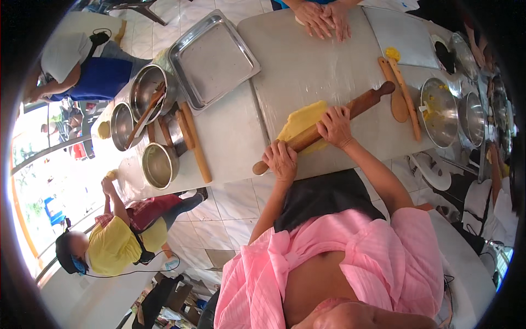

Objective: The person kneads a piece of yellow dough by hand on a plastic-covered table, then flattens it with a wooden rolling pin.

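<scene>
A sheet of yellow dough (pixel 302 119) lies flattened on the plastic-covered table (pixel 296 66) in front of me. Across it, slanting up to the right, rests a wooden rolling pin (pixel 363 105). My left hand (pixel 280 160) grips the pin near its lower left handle. Further along the barrel, my right hand (pixel 335 126) is closed over the pin, its fingers bent above the dough. Part of the dough is hidden under the pin and both hands; a strip of it shows on my side of the pin.
At the far edge, another person's hands (pixel 324 18) press pale dough. A steel tray (pixel 213 61) and steel bowls (pixel 158 164) stand left, beside another rolling pin (pixel 197 144). To the right lie a wooden spoon (pixel 398 107), a wooden stick (pixel 407 98) and a dough-smeared bowl (pixel 437 123).
</scene>
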